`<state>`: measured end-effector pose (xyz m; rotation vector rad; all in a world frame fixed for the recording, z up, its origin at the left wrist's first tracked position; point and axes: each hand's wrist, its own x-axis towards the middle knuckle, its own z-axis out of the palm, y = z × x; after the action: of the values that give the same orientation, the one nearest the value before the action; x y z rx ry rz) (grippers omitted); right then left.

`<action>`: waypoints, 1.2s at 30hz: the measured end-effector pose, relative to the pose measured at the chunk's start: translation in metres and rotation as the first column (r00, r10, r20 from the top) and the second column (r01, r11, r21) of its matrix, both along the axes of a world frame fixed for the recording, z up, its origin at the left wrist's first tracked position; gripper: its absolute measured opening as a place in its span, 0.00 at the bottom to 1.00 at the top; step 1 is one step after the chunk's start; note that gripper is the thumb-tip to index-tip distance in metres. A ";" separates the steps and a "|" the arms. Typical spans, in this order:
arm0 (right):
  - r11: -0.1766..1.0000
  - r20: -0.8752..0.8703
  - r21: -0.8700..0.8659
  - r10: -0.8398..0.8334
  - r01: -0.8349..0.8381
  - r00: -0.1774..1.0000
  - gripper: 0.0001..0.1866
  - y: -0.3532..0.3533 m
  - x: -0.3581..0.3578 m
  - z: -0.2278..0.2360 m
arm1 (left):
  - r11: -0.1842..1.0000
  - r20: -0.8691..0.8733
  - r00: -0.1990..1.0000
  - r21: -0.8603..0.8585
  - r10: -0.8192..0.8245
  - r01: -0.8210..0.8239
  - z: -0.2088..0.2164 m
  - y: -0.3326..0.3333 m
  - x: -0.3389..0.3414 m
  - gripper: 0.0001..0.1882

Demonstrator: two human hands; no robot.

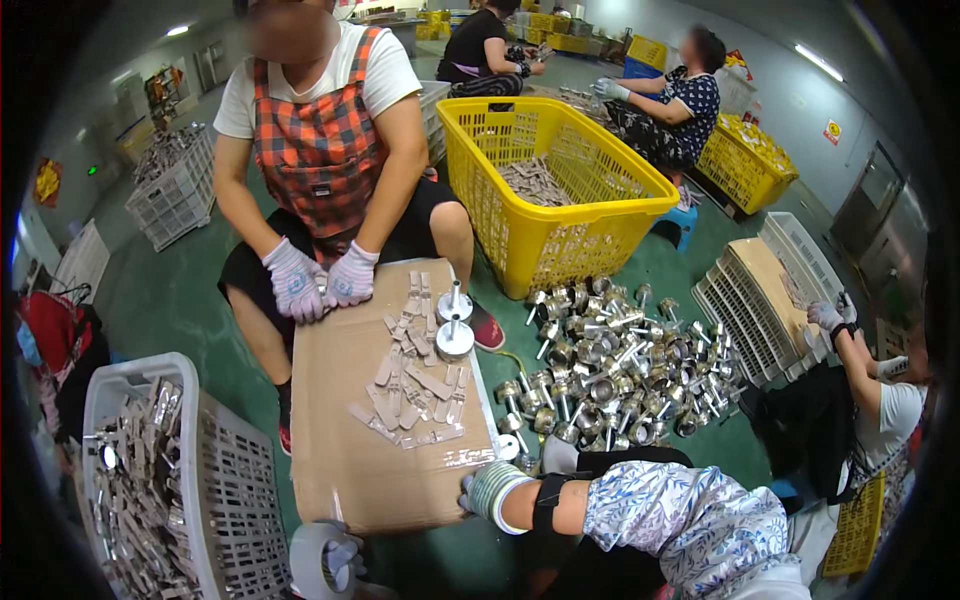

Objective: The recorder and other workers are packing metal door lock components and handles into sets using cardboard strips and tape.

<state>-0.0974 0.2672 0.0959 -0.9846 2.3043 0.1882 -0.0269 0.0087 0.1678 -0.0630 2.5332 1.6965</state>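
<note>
A flat brown cardboard sheet (340,430) lies in front of me. At its near right corner is my right hand (495,492) in a striped glove, fingers curled over the edge. My gloved left hand (345,558) is closed round a wide, pale roll of tape (308,560) just off the near left edge. Small flat metal pieces in clear wrapping (405,385) lie scattered over the sheet. Two round metal caps with stems (455,340) stand at its right side. Across from me, a co-worker's two gloved hands (322,283) meet at the far left edge.
A heap of metal cup-shaped parts with stems (620,370) covers the floor on the right. A grey-white crate (235,480) of metal pieces stands at the left. A yellow basket (560,215) stands beyond the heap. Another person (880,400) sits at the right by stacked crates (745,310).
</note>
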 end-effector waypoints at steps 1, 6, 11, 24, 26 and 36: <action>1.000 0.006 -0.016 -0.009 0.009 1.000 0.14 0.000 0.000 0.003 | 1.000 -0.005 1.000 -0.006 0.005 -0.005 -0.003 -0.003 0.003 0.11; 0.999 -0.023 -0.034 0.013 -0.014 1.000 0.13 -0.002 0.000 -0.001 | 0.987 0.239 0.971 0.152 0.007 -0.045 -0.039 -0.027 0.010 0.10; 1.000 0.002 0.001 -0.014 0.014 1.000 0.16 -0.004 0.002 0.005 | 0.992 0.239 0.971 0.127 -0.025 -0.006 -0.052 -0.031 0.016 0.07; 0.999 -0.018 -0.015 -0.033 0.033 0.999 0.18 -0.002 0.007 0.005 | 0.992 0.182 0.983 0.127 -0.004 -0.019 -0.050 -0.026 0.029 0.10; 1.000 -0.027 -0.008 -0.011 0.011 1.000 0.16 0.001 0.007 0.002 | 0.997 0.136 0.990 0.070 -0.039 0.029 -0.047 -0.025 0.030 0.11; 1.000 -0.043 -0.015 0.018 -0.019 0.999 0.14 -0.001 0.008 -0.003 | 0.928 0.239 0.971 0.361 0.003 -0.091 -0.084 -0.041 0.037 0.13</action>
<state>-0.0898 0.2663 0.0930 -1.0193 2.3396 0.2019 0.0104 -0.0321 0.0841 -0.2812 2.0260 2.0201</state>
